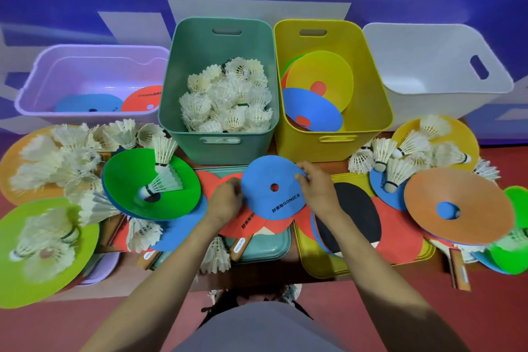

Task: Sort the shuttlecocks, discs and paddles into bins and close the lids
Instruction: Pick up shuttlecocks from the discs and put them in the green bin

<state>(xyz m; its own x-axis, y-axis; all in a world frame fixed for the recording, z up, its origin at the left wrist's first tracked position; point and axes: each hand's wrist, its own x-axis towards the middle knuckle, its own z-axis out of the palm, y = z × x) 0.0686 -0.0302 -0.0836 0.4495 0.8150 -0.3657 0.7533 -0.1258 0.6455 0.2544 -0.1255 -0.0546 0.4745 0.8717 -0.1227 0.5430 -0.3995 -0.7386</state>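
Note:
A blue disc is lifted over the table's middle, in front of the green bin and the yellow bin. My left hand pinches its left edge and my right hand pinches its right edge. The green bin holds a heap of white shuttlecocks. Blue, yellow and red discs lie in the yellow bin. Under the held disc are red discs and paddles, one black-faced paddle to the right.
A lilac bin at far left holds a blue and a red disc. A white bin stands at far right. Loose shuttlecocks and green, orange and lime discs crowd both table ends. Teal and yellow lids lie under the pile.

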